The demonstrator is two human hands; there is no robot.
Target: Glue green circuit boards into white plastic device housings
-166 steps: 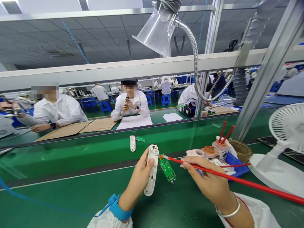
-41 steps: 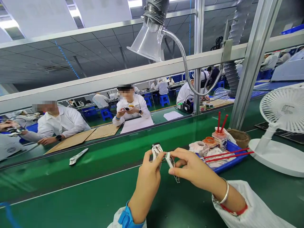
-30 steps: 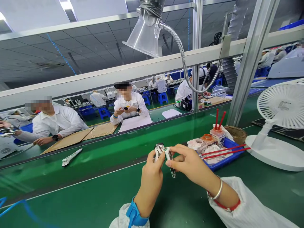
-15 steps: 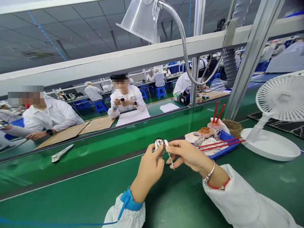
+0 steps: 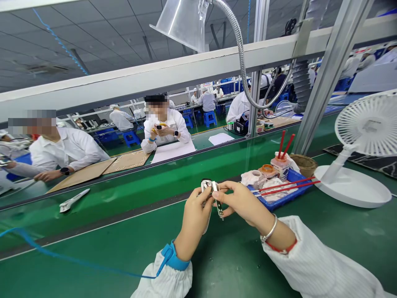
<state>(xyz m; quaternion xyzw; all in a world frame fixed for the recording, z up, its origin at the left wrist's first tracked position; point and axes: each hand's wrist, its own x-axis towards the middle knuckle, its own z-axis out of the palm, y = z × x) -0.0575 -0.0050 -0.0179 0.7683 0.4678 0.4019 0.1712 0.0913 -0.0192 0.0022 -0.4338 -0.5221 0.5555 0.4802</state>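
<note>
The casing [image 5: 205, 185] is white, edged in black at its top, and the board [image 5: 219, 208] touching 5 o'clock of it looks dark, above a deep green table [image 5: 232, 265]. Around them, a bright blue wristband [image 5: 176, 260] shows at 7 o'clock, and at 4 a silver bracelet [image 5: 273, 230], a red band [image 5: 283, 249] and a white, faintly striped sleeve [image 5: 322, 265]. Towards 3 o'clock come red sticks [image 5: 287, 188] on a blue tray [image 5: 291, 197], an orange jar [image 5: 268, 169], a brown basket [image 5: 305, 165], a white fan [image 5: 369, 124] and a black, white-veined mat [image 5: 383, 164], while tan cardboard [image 5: 82, 176] lies at 9 and a blue stool [image 5: 210, 118] stands at 12.
</note>
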